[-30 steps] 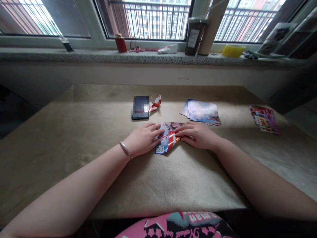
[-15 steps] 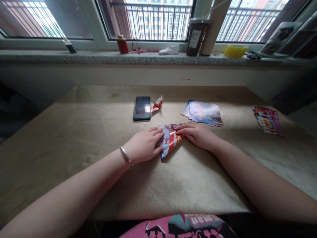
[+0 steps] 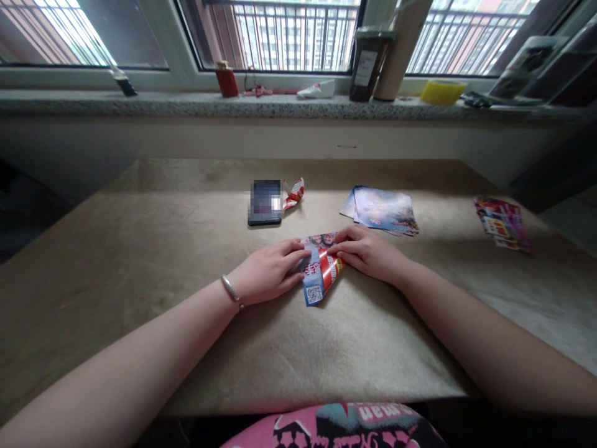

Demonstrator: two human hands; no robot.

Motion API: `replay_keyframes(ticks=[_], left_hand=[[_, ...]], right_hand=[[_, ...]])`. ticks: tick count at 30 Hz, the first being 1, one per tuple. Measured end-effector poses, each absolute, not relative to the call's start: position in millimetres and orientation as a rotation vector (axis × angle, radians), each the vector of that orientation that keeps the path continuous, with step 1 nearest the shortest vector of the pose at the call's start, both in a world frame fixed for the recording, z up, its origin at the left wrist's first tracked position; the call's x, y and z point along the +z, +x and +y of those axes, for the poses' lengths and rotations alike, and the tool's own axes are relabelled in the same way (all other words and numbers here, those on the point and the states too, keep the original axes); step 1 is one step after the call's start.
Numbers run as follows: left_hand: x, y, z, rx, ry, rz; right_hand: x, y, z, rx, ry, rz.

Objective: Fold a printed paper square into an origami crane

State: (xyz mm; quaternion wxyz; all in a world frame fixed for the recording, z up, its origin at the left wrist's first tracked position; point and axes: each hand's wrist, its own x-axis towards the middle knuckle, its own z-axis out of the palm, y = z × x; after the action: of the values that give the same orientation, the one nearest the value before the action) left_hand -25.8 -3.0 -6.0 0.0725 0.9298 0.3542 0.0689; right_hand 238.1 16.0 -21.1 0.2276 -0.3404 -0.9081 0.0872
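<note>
Between my hands on the table lies a glossy printed sheet [image 3: 313, 277] with blue and red areas. A red part is folded over its right side, and a QR code shows at its lower corner. My left hand [image 3: 273, 270] rests on the sheet's left edge, fingers stretched out and lying flat. At the folded right side, my right hand [image 3: 366, 252] has its bent fingers on the sheet and holds the fold. Its thumb is mostly hidden.
Beyond my hands lie a dark phone-like object [image 3: 264, 208] with a blurred face, a crumpled red-and-white wrapper [image 3: 293, 194] and a stack of bluish printed cards [image 3: 385, 208]. Pink printed cards [image 3: 504, 224] lie far right. Behind the table, a granite windowsill [image 3: 280, 107] holds several items.
The sheet's lower corner has turned out flatter, and the QR code shows more fully. My left thumb has slid up and left off that corner. The view has shifted slightly.
</note>
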Motion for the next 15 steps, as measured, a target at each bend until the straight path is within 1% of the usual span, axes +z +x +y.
replay_keyframes(ticks=[8,15], left_hand=[[-12.6,-20.4,-5.4,0.209,2.863,1.021],[-15.2,-13.7,-12.9,0.221,2.841,1.132]], right_hand=[[-24.8,229.8,21.0,0.26,-0.94,-2.469],[-25.5,228.6,22.2,0.339,-0.952,-2.368]])
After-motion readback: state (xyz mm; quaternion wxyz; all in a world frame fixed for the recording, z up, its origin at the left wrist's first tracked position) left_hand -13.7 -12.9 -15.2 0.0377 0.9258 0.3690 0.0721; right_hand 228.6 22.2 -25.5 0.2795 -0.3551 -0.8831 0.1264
